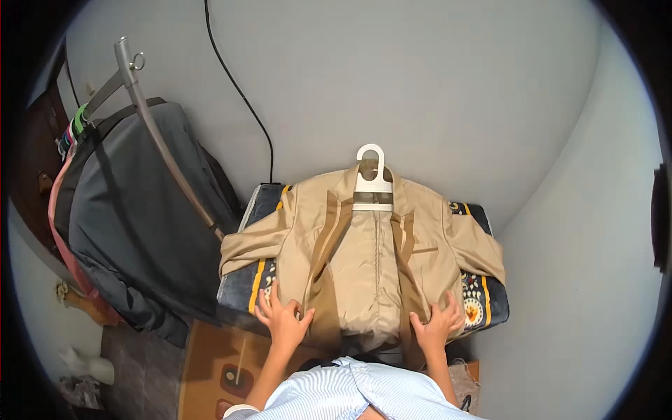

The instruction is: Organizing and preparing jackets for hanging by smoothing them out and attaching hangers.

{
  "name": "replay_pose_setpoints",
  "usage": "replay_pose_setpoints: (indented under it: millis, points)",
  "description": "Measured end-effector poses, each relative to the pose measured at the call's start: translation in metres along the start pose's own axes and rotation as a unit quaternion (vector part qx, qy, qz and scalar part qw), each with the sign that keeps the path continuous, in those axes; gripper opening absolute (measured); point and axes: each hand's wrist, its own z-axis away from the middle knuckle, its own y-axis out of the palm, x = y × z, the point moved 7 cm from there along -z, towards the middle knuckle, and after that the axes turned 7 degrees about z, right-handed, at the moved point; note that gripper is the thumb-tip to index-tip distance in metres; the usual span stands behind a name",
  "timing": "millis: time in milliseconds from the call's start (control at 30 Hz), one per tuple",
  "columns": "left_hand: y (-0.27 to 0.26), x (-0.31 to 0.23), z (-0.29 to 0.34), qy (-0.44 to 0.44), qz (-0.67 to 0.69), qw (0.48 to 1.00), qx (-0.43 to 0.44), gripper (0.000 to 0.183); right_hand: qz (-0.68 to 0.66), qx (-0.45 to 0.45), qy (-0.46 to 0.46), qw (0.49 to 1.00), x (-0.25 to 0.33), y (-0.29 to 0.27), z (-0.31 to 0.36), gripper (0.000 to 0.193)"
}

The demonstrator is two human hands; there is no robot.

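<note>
A tan blazer lies spread face up, its front parted to show the shiny lining. Its sleeves stretch out to either side. A white plastic hanger sits inside the collar, with the hook pointing to the wall. My left hand rests at the lower left of the blazer, fingers spread and the thumb by the front edge. Over the lower right front panel, my right hand has its thumb apart from its bent fingers. The blazer's bottom hem is partly hidden by my body.
Under the blazer is a dark blue patterned cloth on a raised surface. Dark garments hang on a metal rack at left. A black cable runs down the grey wall. A brown patterned surface lies below left.
</note>
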Motion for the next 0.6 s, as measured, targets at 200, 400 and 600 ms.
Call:
replay_pose_setpoints:
  millis: [200,400,600]
  points:
    - [0.002,0.000,0.020,0.013,0.021,1.000,0.011,0.034,0.044,-0.011,0.130,0.990,-0.013,-0.007,0.040,0.046]
    - [0.008,-0.029,0.023,0.084,0.118,0.989,-0.019,0.026,0.044,-0.042,0.092,0.994,-0.012,-0.022,0.042,0.029]
    - [0.011,-0.093,0.031,0.162,0.189,0.969,0.007,0.023,-0.060,-0.099,-0.034,0.993,0.047,-0.057,0.041,0.023]
